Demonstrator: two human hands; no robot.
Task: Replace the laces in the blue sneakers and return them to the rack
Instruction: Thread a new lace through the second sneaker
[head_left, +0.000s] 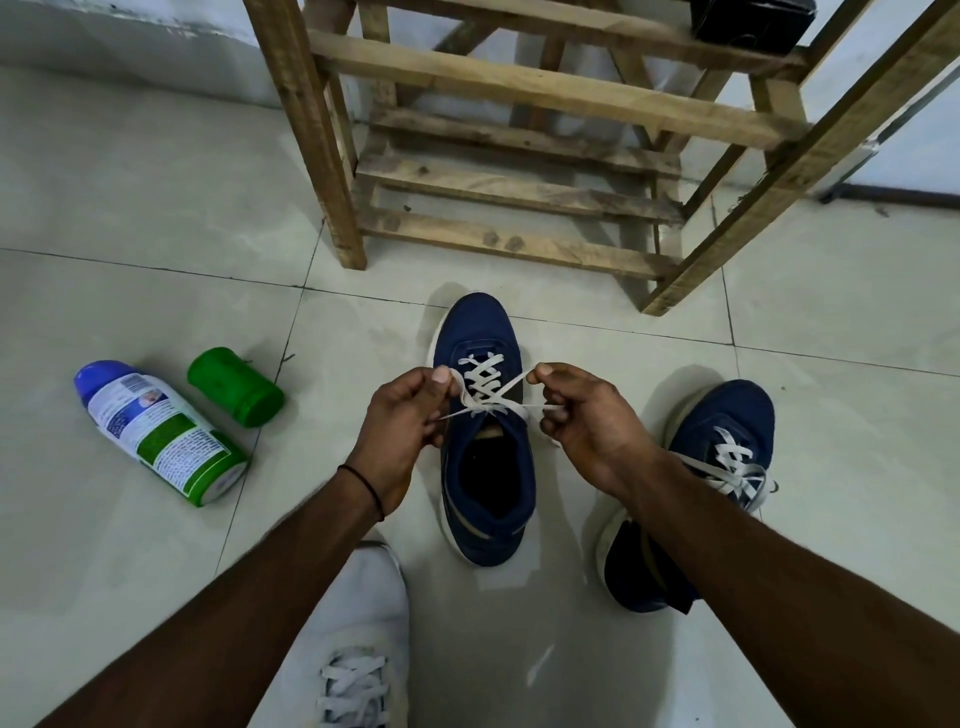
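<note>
Your left hand (410, 421) and right hand (589, 415) each pinch an end of the white lace (488, 382), fingers (415, 382) curled. The blue sneaker (488, 499) lies on the floor (156, 234) between them, toe toward the rack (519, 244); the crossing, possibly a half-knot, sits midway.

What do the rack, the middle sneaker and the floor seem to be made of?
Rack: rough, unfinished wood; grain and knots show.
Sneaker: matte blue fabric, probably knit; no shine.
Floor: glossy pale tiles, likely ceramic; grout lines, reflections.
</note>
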